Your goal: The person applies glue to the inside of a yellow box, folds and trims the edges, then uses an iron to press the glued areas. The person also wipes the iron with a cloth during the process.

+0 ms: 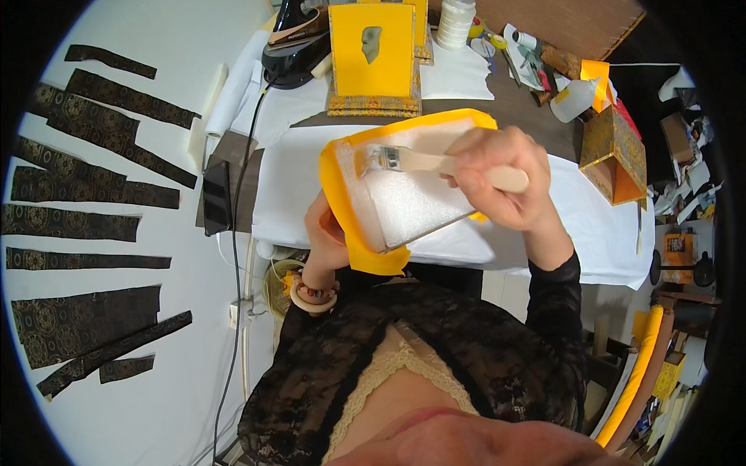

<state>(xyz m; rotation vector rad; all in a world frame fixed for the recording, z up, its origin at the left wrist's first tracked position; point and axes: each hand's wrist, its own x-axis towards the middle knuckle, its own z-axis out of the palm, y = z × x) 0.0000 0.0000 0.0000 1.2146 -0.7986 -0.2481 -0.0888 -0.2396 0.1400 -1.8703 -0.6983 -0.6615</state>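
My right hand [503,172] is closed around the pale wooden handle of a flat paintbrush [418,161]. Its bristles rest on the left part of a white, foam-like panel [420,208], close to the far edge. Yellow cloth [348,225] wraps the panel's far and left edges, and a loose flap hangs at the near left corner. From below left, my left hand [326,231] grips the yellow-edged panel and holds it tilted above the table; most of its fingers are hidden behind the cloth. A wet-looking sheen shows on the white surface.
White paper [295,179] covers the worktable. Behind stand a yellow panel [371,62], a black iron [297,46] and a white bottle [457,23]. At right sits a patterned open box [614,159]. A phone [217,198] and a black cable [247,147] lie left, beside dark patterned strips [70,224].
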